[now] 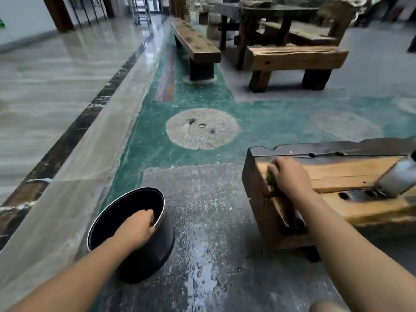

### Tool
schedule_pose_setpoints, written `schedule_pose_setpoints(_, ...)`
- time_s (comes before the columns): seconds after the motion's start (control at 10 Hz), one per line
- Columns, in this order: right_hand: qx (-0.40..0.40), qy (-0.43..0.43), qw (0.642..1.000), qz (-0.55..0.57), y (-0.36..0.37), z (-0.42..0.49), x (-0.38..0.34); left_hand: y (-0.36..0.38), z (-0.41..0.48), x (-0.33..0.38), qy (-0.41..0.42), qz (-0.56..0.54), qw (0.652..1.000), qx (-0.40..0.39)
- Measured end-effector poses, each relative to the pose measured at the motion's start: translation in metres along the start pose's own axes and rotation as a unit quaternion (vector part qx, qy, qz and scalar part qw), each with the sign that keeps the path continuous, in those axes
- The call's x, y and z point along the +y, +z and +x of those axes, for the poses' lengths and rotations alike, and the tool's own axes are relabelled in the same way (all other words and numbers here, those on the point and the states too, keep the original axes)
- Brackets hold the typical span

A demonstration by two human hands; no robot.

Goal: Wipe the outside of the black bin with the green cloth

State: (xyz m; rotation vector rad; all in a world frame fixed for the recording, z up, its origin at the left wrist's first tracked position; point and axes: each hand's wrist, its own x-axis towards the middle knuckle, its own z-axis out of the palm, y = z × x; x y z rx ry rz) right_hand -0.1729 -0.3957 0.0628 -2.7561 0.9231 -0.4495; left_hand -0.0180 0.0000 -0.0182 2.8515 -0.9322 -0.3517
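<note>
The black bin (146, 251) stands on the grey floor at the lower left, round, open at the top, tilted a little. My left hand (135, 230) grips its right rim, fingers curled over the edge into the bin. My right hand (290, 176) rests on the near end of a wooden bench (337, 172) at the right and is closed on the green cloth (271, 175). Only a small green patch of the cloth shows under the fingers.
A white cylindrical bottle (398, 179) lies on the bench at the far right. A round carved stone disc (202, 128) is set in the green floor ahead. Heavy wooden benches (297, 58) and a table stand further back. Polished marble floor runs along the left.
</note>
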Motion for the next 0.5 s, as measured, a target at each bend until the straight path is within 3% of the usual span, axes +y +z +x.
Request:
schedule_pose_setpoints(0.2,0.021,-0.003,0.999,-0.033,0.009,-0.011,0.003,0.02,-0.012,-0.005,-0.044,0.015,0.998,-0.052)
schedule_pose_setpoints(0.4,-0.051,0.006,0.997,-0.056,0.003,-0.01,-0.001,0.016,-0.013,0.002,-0.057,0.03,0.994,-0.091)
schedule_pose_setpoints(0.5,-0.044,-0.001,0.995,-0.084,-0.008,-0.012,-0.012,-0.004,-0.011,0.004,-0.071,-0.007,0.991,-0.117)
